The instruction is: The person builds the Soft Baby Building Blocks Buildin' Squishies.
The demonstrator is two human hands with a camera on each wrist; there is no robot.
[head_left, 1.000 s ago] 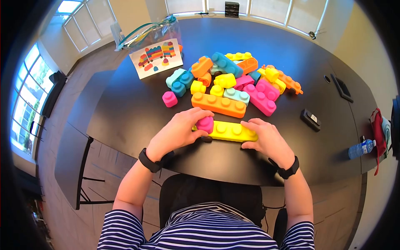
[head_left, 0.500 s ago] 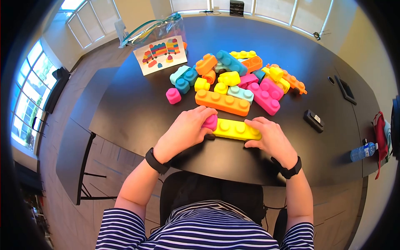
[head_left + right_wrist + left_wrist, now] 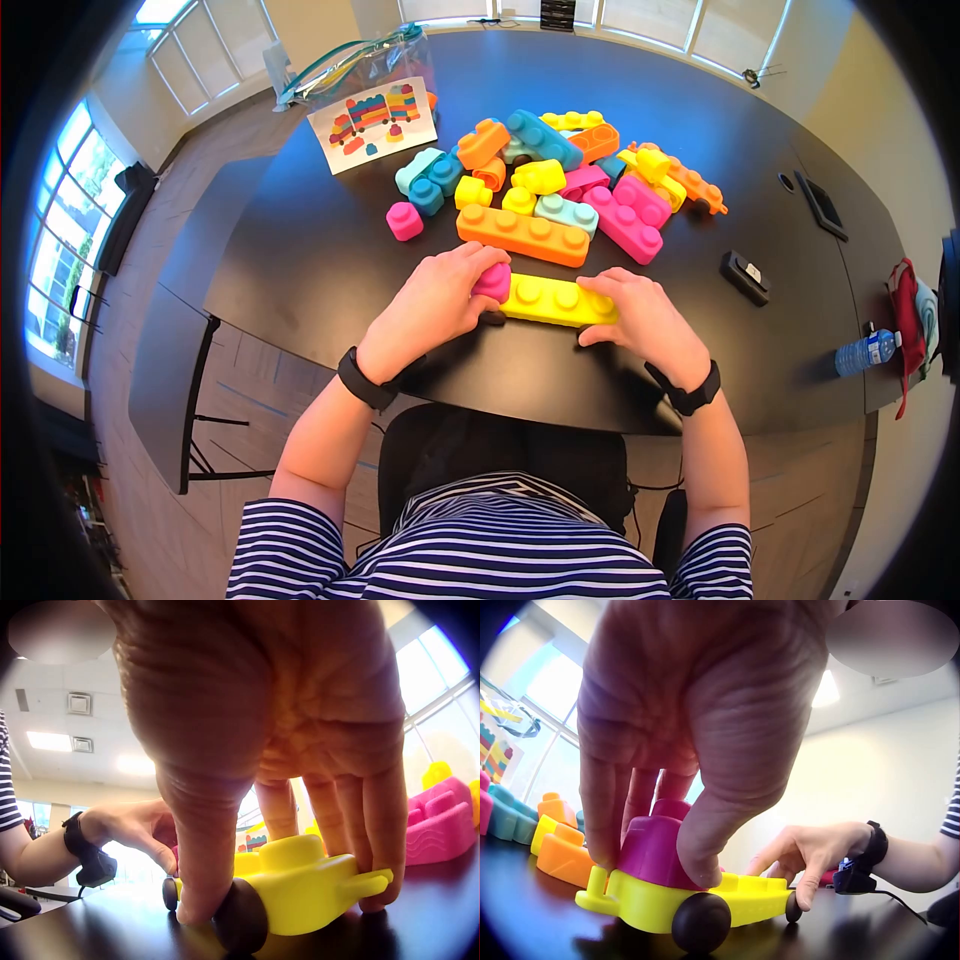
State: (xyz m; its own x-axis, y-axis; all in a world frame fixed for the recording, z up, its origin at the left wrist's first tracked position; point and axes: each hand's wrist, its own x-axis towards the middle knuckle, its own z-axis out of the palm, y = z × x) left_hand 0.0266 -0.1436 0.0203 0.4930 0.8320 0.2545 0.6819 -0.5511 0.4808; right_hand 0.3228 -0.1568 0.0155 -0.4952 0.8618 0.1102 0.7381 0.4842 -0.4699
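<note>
A long yellow toy block base with dark wheels stands on the dark table in front of the person. On its left end sits a magenta block, flush against the yellow top in the left wrist view. The left hand pinches this block between thumb and fingers, its fingertips down at the yellow edge. At the other end, the right hand grips the yellow base, thumb beside a wheel and fingers along the far side. A yellow hitch tab sticks out past that end.
Just beyond the base lies a long orange block, with a pile of colourful blocks behind it. A lone pink block sits left. A picture card leans on a clear bag; a black device and water bottle are right.
Both hands keep their hold on the magenta block and the yellow base. The left fingers have shifted slightly over the magenta block; the head view has moved a little.
</note>
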